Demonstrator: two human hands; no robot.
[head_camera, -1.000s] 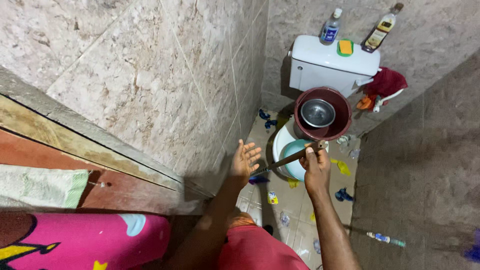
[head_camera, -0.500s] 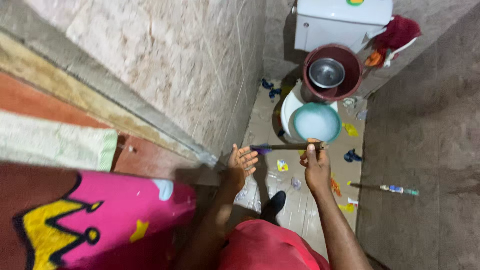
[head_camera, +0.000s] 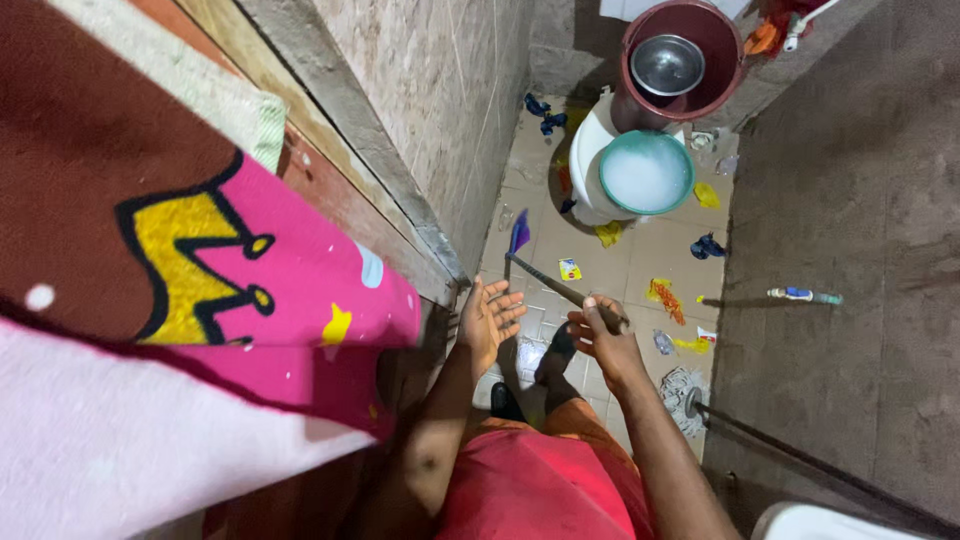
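Right hand (head_camera: 603, 340): fingers curled tight round the thin dark stick handle (head_camera: 565, 291) of a broom w/ purple-blue bristle head (head_camera: 518, 232). Handle runs from the closed fingers up-left; bristle head sits well beyond the fingertips, just above the beige tiled floor (head_camera: 640, 250), near the wall base.

Left hand (head_camera: 487, 320): open, fingers spread, palm up, holding nothing. Its fingertips lie just beside the handle, apart from it.

Work status, judged: sweeping at an early stage. Litter still scattered past the right-hand fingers: yellow wrapper scraps (head_camera: 664, 296), blue crumpled scrap (head_camera: 707, 246), small printed packet (head_camera: 570, 269). No gathered pile visible. Most of the floor appears left to clear.

Further off, beyond the bristle head: white bucket w/ teal basin of pale liquid (head_camera: 646, 173), maroon plastic bucket holding a steel bowl (head_camera: 680, 62). Grey string mop head (head_camera: 683, 392) lies on the floor, right of the right wrist. Pink crown-print towel (head_camera: 250, 270) hangs left of the left hand.
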